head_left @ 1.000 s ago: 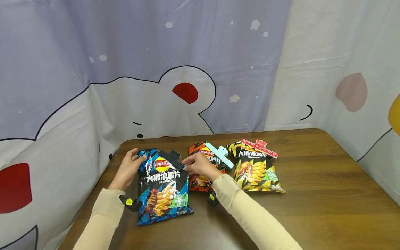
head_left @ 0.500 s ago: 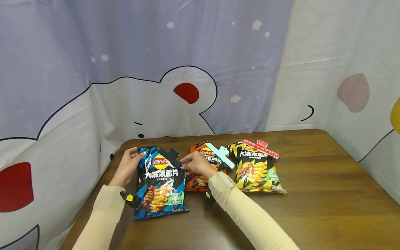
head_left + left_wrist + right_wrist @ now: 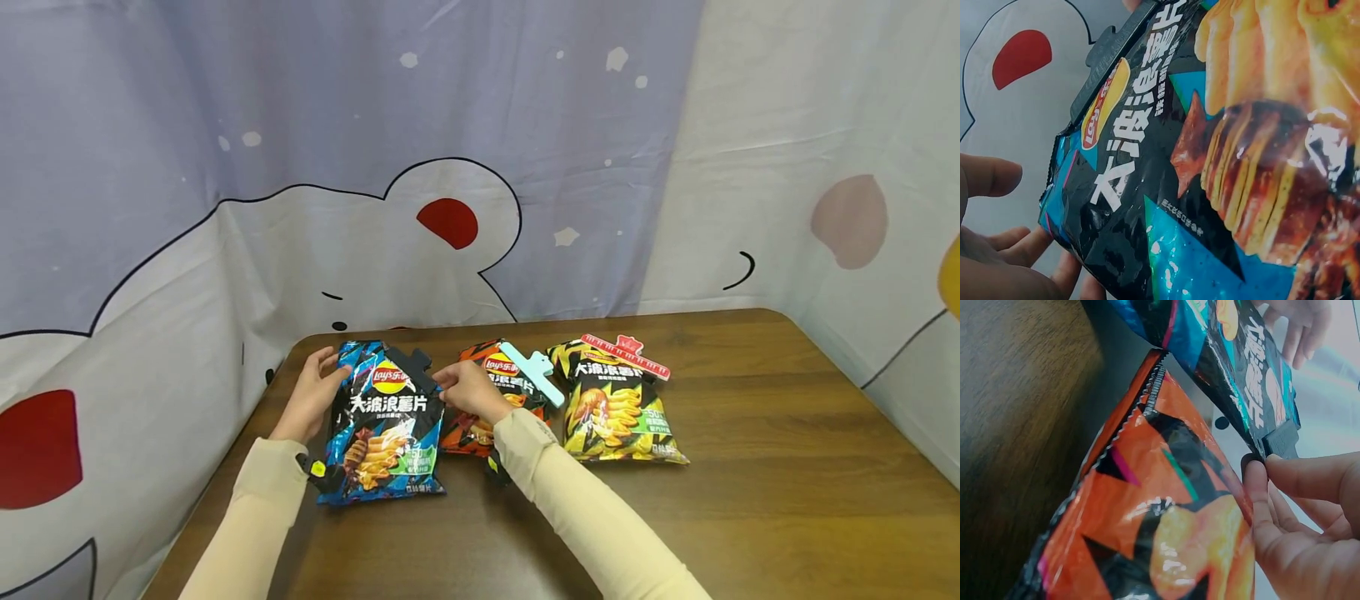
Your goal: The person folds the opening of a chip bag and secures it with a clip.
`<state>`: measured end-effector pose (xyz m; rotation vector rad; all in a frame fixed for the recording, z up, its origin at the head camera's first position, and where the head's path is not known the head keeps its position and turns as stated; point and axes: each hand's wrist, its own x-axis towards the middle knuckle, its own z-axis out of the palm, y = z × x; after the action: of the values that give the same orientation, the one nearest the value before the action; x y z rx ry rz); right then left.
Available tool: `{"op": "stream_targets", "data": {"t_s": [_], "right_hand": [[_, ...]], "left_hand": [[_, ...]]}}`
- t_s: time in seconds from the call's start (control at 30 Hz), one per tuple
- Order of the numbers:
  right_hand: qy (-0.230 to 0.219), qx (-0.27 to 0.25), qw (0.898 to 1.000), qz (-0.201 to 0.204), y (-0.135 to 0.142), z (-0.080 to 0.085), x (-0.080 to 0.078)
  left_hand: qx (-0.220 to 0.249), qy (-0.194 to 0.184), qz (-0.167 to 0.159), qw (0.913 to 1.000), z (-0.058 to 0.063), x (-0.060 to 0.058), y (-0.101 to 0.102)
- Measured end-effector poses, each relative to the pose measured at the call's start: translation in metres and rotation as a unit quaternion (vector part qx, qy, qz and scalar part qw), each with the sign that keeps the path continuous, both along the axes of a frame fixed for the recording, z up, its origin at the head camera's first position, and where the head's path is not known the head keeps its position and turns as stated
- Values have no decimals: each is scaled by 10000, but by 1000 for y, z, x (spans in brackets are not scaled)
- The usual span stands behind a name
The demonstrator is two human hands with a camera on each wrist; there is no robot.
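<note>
In the head view a blue and black chip bag (image 3: 382, 450) is on the left of the table, its upper right edge clamped by a black bag clip (image 3: 412, 368). My right hand (image 3: 474, 392) pinches the clip's right end, thumb and index finger meeting there in the right wrist view. My left hand (image 3: 307, 398) is at the bag's upper left edge. In the left wrist view its thumb (image 3: 991, 176) stands clear of the bag, while the other fingers reach partly behind the edge. An orange chip bag (image 3: 1147, 487) lies close beneath my right hand.
The orange bag carries a light teal clip (image 3: 531, 372). To its right lies a yellow chip bag (image 3: 615, 417) with a red clip (image 3: 626, 357). All are on a brown wooden table (image 3: 787, 467), with a printed curtain (image 3: 570, 167) hanging behind it.
The blue chip bag has moved toward the back of the table and slightly left, with both hands moving along. My right hand keeps its pinch on the clip. The yellow bag stays put.
</note>
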<state>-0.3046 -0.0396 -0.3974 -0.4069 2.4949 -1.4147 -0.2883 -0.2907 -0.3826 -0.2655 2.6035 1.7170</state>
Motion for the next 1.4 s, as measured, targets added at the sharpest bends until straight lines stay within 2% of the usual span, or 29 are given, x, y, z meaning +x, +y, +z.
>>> {"op": "stream_targets", "data": {"t_s": [0.17, 0.37, 0.53, 0.73, 1.13, 1.4], "right_hand": [[-39, 66, 10000, 3, -3, -1, -2], [-39, -22, 9998, -182, -7, -6, -4], [177, 130, 9992, -326, -10, -10, -8], [174, 203, 9990, -364, -10, -12, -11], [-15, 498, 9983, 295, -11, -11, -6], [564, 1078, 9899, 734, -17, -9, -2]], "left_hand": [[-119, 26, 39, 9999, 1, -3, -1], [-100, -55, 85, 9999, 0, -7, -1], [-47, -99, 183, 9998, -6, -12, -2], [90, -283, 53, 9995, -13, -15, -3], [-270, -631, -71, 9976, -24, -20, -3], [-245, -787, -238, 9963, -30, -17, -4]]}}
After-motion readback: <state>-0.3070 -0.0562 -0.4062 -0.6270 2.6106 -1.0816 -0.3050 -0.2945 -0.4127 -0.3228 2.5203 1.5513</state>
